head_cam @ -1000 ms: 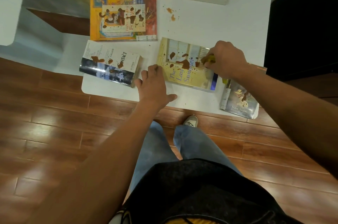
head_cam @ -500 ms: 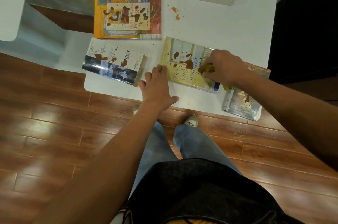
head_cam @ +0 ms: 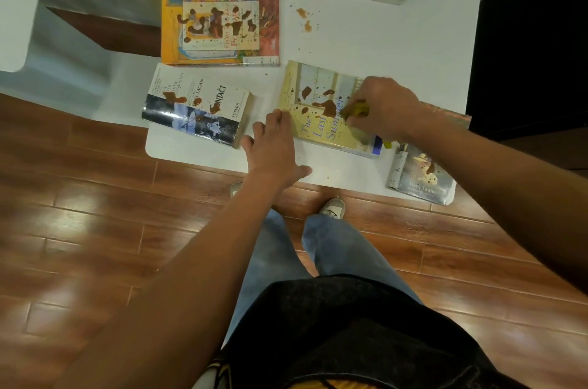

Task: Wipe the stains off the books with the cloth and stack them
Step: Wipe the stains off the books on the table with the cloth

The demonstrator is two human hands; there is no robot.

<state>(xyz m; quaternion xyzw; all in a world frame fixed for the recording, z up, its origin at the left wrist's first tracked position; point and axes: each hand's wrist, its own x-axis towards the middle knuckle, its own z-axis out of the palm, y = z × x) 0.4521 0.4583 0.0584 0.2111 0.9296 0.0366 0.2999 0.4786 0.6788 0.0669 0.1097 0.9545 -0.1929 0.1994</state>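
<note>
Right hand point(head_cam: 386, 107) curling round a yellow-green cloth point(head_cam: 358, 110), pressing it on the pale yellow book point(head_cam: 321, 124) lying flat at centre frame on the white table point(head_cam: 381, 38), just right of brown stains point(head_cam: 326, 105) on the cover. Left hand point(head_cam: 273, 150) lying flat with fingers spread, fingertips touching that book's left edge. Other stained books lying around: Contact point(head_cam: 197, 108) at centre left, an orange one point(head_cam: 219, 26) above it, a grey one point(head_cam: 420, 178) at lower right under the right forearm.
</note>
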